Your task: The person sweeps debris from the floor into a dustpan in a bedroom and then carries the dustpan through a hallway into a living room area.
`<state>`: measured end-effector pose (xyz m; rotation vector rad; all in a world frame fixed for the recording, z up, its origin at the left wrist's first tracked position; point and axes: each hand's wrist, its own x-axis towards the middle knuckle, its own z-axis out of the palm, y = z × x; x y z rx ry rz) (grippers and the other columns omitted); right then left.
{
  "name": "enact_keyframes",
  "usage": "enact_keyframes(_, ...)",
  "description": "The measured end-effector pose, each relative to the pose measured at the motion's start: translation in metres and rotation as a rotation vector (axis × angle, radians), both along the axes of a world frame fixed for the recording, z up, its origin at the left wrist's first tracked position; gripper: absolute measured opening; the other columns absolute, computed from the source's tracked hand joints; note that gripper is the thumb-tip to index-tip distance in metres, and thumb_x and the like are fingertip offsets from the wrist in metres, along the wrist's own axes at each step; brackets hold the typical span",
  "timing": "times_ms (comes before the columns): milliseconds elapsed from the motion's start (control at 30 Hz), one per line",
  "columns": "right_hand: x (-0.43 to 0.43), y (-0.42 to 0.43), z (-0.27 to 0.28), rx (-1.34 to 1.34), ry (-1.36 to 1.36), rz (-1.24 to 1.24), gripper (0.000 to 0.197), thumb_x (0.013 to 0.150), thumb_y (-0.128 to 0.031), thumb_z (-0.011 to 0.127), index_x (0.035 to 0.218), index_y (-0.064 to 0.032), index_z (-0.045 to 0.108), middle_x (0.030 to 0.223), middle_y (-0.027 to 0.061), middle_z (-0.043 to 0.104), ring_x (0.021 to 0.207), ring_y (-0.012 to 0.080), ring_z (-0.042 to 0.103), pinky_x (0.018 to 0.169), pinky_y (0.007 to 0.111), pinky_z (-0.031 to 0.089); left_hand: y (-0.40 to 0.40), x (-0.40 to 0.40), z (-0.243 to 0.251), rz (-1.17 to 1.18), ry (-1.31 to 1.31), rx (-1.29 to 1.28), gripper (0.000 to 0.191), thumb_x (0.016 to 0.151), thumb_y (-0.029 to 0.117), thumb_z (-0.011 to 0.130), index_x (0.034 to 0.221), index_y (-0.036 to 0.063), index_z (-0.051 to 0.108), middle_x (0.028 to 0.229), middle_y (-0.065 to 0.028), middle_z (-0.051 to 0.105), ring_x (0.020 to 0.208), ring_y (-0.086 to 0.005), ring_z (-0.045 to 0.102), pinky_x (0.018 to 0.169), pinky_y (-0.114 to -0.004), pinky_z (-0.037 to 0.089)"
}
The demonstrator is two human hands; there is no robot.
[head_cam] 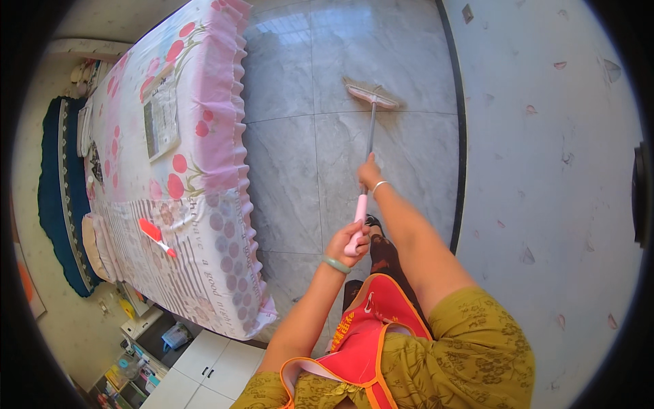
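Note:
A broom with a pink-and-white head (372, 96) and a grey metal stick reaches out ahead of me over the tiled floor (281, 179). Its tan bristles are at the floor, pointing away from me. My left hand (351, 241), with a green bangle at the wrist, grips the pink handle sleeve near its end. Farther along, my right hand (370, 173) is wrapped around the metal stick just beyond the sleeve. A white bracelet circles that wrist.
Left of the floor stands a bed (219, 153) with a ruffled floral cover. On it lie a red-bristled brush (157, 237) and a flat printed packet (161, 116). White cabinets (204, 370) stand at the lower left. A pale wall (531, 179) with dark skirting (461, 153) runs along the right.

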<state>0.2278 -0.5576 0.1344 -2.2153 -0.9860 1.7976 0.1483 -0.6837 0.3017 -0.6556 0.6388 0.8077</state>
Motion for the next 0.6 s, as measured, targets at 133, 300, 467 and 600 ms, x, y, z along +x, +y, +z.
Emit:
enact_keyframes(133,0.031,-0.007,0.011,0.018,0.086,-0.034,0.056,0.074,-0.010,0.036,0.123,-0.0075,0.009,0.055,0.0128,0.048,0.038,0.0210,0.046,0.034,0.032,0.040,-0.009,0.038,-0.002,-0.107,0.058,-0.015,0.010,0.079,0.014,0.041,0.086,0.0089,0.036,0.064,-0.0026,0.042,0.045,-0.0092,0.037,0.034,-0.020,0.029)
enact_keyframes(300,0.064,-0.114,-0.016,-0.009,-0.088,0.107,0.054,0.076,-0.014,0.035,0.124,-0.0124,0.009,0.078,0.0210,0.052,0.051,0.0300,0.054,0.041,0.036,0.043,-0.083,0.060,0.032,-0.252,0.133,-0.025,0.010,0.079,0.014,0.042,0.086,0.0117,0.036,0.061,-0.0006,0.040,0.045,-0.0079,0.036,0.034,-0.019,0.029)
enact_keyframes(467,0.040,-0.241,0.027,-0.102,0.048,0.087,0.058,0.078,-0.020,0.034,0.123,-0.0070,0.000,0.057,0.0145,0.048,0.037,0.0206,0.047,0.032,0.031,0.040,-0.177,0.034,0.080,-0.249,0.097,-0.092,0.025,0.080,0.013,0.042,0.102,0.0157,0.032,0.060,-0.0001,0.039,0.045,-0.0079,0.036,0.035,-0.018,0.030)
enact_keyframes(600,0.006,-0.316,0.015,-0.130,0.059,0.327,0.056,0.077,-0.019,0.035,0.120,-0.0039,0.002,0.058,0.0142,0.049,0.039,0.0212,0.048,0.031,0.031,0.039,-0.235,0.005,0.101,-0.240,0.205,-0.197,0.016,0.079,0.018,0.044,0.088,0.0086,0.035,0.062,-0.0002,0.043,0.045,-0.0086,0.040,0.035,-0.020,0.034)
